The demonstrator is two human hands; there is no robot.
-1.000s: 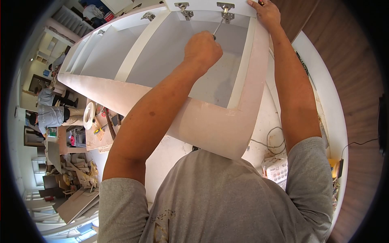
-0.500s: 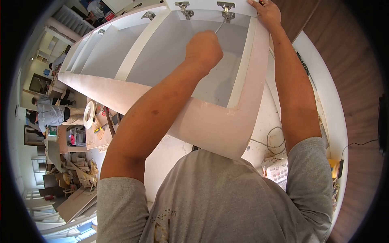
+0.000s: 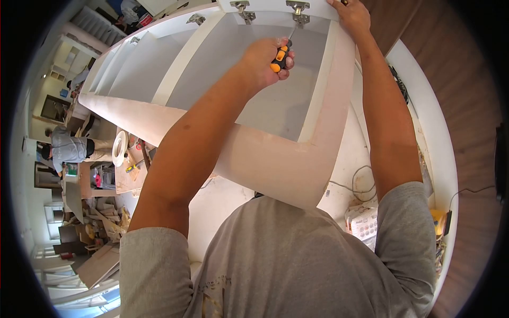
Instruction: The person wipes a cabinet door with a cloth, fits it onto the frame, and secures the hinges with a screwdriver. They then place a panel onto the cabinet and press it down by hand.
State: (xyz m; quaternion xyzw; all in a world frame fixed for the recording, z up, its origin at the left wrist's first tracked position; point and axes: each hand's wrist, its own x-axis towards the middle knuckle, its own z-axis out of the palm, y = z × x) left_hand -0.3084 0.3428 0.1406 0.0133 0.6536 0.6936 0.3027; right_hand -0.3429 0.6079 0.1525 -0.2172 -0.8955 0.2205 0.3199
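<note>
My left hand [image 3: 270, 62] is wrapped round an orange and black screwdriver [image 3: 279, 57]. The screwdriver's shaft points up at a metal hinge [image 3: 300, 19], which joins a white door panel [image 3: 273, 6] to a curved cabinet frame [image 3: 281, 159]. My right hand [image 3: 354, 20] grips the panel's right corner at the top edge of the view, its fingertips partly cut off. Another hinge [image 3: 244, 15] sits left of the first on the same panel. Grey-lined compartments lie inside the frame.
A co-worker [image 3: 69, 147] bends over a workbench at the left, near a white roll of edging [image 3: 120, 149]. Wood offcuts [image 3: 101, 262] are piled below. A cable [image 3: 363, 183] loops beside the cabinet, and a brown wood-grain panel [image 3: 456, 79] stands at the right.
My left hand has turned over and shifted slightly left and down, so the screwdriver's handle now shows. My right hand keeps its hold on the panel. The view has shifted a little.
</note>
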